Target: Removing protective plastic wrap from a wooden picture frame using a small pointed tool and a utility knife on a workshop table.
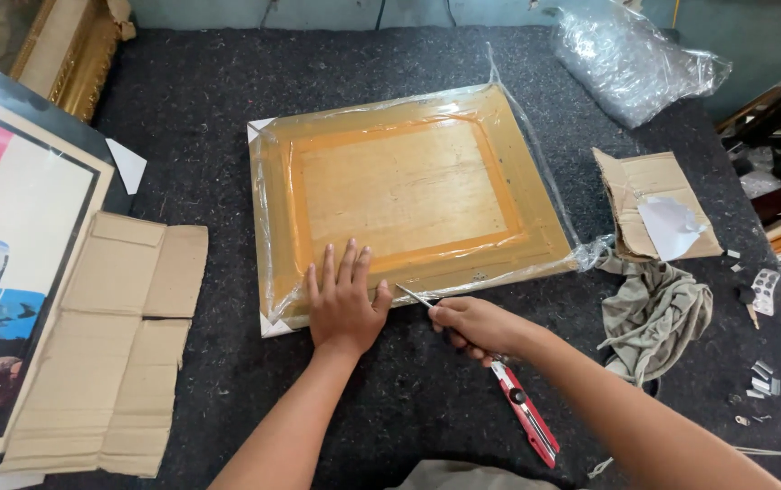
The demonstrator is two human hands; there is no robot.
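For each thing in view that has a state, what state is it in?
Plastic-wrapped wooden frame back: flat, face down, wrapped.
Red utility knife: blade out, tip at the frame's near edge.
Left hand: flat on frame.
Right hand: gripping knife.
Flattened brown cardboard: unfolded.
Grey cloth: crumpled.

Dark felt tabletop (pixel 227 363) is pretty cluttered: flattened cardboard (pixel 114 345) at its left edge, half over a colourful framed print (pixel 9 236). Far right corner has bunched bubble wrap (pixel 631 59), with torn cardboard (pixel 654 204) and a crumpled olive rag (pixel 654 313) nearer.
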